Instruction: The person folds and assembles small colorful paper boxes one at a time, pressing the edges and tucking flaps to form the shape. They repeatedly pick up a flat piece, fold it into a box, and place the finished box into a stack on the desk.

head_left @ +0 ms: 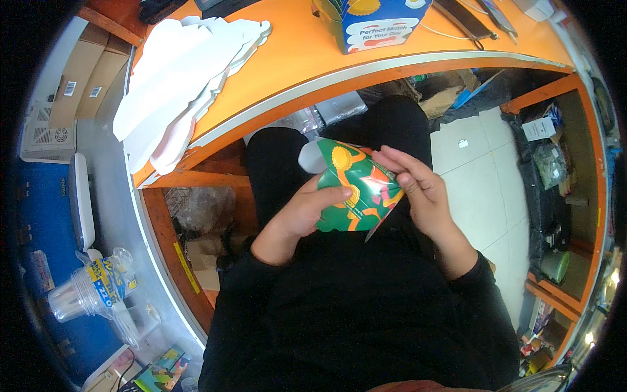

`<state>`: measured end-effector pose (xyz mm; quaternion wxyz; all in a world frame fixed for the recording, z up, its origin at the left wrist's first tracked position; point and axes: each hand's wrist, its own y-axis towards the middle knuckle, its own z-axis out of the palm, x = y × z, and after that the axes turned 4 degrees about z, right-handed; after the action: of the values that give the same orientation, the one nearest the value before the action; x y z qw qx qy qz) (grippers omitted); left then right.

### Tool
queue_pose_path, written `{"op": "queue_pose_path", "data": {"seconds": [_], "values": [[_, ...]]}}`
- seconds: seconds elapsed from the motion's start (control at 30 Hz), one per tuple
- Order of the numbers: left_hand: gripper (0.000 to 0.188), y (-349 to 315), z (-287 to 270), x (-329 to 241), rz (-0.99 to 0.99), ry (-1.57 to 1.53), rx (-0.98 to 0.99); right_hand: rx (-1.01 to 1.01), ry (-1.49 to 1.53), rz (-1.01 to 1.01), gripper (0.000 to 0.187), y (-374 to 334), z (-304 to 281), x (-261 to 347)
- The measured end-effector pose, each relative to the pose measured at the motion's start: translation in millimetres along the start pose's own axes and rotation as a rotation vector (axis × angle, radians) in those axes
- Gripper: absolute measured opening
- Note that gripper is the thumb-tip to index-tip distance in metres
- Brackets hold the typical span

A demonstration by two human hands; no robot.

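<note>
Over my lap is a green cardboard box blank [336, 189] with yellow and orange printing, bent into a curve, a white flap [312, 157] sticking out at its upper left. My left hand [302, 208] grips its left side, the thumb lying across the printed face and the other fingers hidden behind. At the right edge, my right hand [423, 193] has its fingers together and its thumb against the folded card. A thin edge of the card points down between my hands.
White die-cut card blanks [176, 81] lie stacked on the orange table [287, 62]. A blue printed box [372, 26] stands there, with a dark strap [465, 19] to its right. At left are wrapped plastic cups [81, 294]. Shelves [565, 196] line the right side.
</note>
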<state>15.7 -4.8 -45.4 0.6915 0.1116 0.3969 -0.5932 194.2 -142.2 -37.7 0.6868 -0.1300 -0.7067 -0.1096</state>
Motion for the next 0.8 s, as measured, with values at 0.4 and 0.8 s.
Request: {"op": "queue_pose_path", "data": {"seconds": [0.4, 0.8], "values": [[0.057, 4, -9, 0, -0.255, 0.529, 0.604, 0.385, -0.587, -0.106, 0.049, 8, -10, 23], [0.055, -1, -2, 7, -0.048, 0.248, 0.159, -0.105, -0.197, -0.108, 0.037, -10, 2, 6]]}}
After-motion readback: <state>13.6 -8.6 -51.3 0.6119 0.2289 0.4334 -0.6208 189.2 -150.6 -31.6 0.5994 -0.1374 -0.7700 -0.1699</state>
